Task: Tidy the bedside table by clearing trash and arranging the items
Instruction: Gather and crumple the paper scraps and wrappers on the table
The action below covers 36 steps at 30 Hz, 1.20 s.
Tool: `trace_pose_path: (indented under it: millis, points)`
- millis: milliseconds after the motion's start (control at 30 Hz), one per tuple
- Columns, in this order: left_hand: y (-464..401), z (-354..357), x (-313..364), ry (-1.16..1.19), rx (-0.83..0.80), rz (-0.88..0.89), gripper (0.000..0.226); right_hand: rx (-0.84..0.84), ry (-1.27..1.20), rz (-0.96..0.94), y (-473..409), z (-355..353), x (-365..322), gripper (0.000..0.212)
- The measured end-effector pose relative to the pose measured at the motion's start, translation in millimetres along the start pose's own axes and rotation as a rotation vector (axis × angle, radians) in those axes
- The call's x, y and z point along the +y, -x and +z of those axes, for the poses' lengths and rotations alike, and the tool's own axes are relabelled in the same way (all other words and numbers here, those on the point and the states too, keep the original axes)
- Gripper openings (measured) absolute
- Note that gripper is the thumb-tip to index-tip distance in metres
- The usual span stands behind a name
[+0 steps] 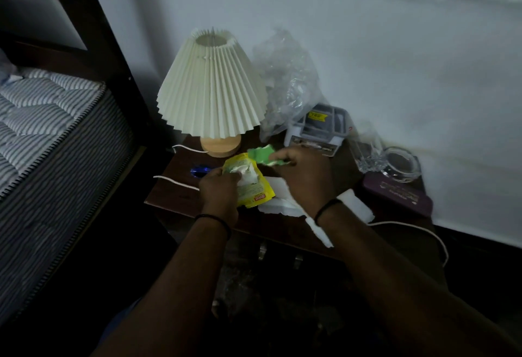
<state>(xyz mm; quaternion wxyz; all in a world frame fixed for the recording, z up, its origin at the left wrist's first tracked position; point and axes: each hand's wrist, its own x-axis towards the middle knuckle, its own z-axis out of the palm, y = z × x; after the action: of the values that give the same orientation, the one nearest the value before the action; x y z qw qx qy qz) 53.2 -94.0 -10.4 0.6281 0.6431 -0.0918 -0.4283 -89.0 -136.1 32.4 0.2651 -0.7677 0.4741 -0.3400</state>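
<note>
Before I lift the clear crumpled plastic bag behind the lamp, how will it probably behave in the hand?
The clear plastic bag looks thin and crumpled, so it is probably floppy and will collapse when gripped. It likely weighs very little. It touches the pleated lamp and rests against the gray organizer box, so pulling it might drag against them.

both your forearms reach up from the bottom of the frame toward its centre, bare, each with a thin dark band at the wrist. your left hand (219, 187) sits just left of centre, back toward the camera, fingers curled in a grip. your right hand (303, 171) is just right of centre and slightly higher, knuckles up, its fingers (278, 157) pinched together toward the left hand.
</note>
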Motion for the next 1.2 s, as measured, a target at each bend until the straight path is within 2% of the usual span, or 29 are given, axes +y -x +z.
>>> trace_pose_path:
  millis: [67,167,333,467,567,633,700,767,967,1033,1100,1133,1200]
  points:
    - [9,5,0,-0.006,-0.074,-0.013,0.016,-0.059,0.058,-0.051,16,-3,-8,0.024]
    - [25,13,1,-0.017,-0.177,-0.021,0.02,-0.124,0.19,-0.022,31,-5,-7,0.032]
    - [55,19,-1,0.024,-0.379,-0.084,0.02,-0.205,0.35,-0.055,53,-15,-13,0.02]
    - [74,22,-10,-0.056,-0.414,-0.043,0.013,-0.32,0.386,-0.088,67,-39,-16,0.019]
    - [94,30,-15,-0.063,-0.485,-0.063,0.028,-0.115,0.22,-0.023,72,-71,-9,0.013]
    - [109,39,-16,-0.067,-0.514,-0.05,0.026,-0.008,0.199,0.025,74,-95,-3,0.023]
    - [128,53,-15,-0.056,-0.559,-0.056,0.027,-0.003,0.177,0.1,80,-121,4,0.035]
    - [146,68,-15,-0.036,-0.616,-0.069,0.033,0.006,0.159,0.145,86,-144,11,0.037]
    - [201,130,-16,-0.05,-0.806,-0.081,0.03,0.12,0.314,0.165,117,-213,34,0.011]
    - [216,150,-22,-0.085,-0.85,-0.06,0.029,0.136,0.363,0.137,130,-232,40,0.011]
    - [229,169,-31,-0.108,-0.872,-0.048,0.023,0.174,0.291,0.184,142,-249,47,0.003]
    - [237,178,-37,-0.119,-0.886,-0.055,0.022,0.224,0.229,0.232,149,-258,53,0.006]
    - [251,195,-49,-0.122,-0.931,-0.086,0.019,0.362,0.166,0.309,162,-274,68,0.03]
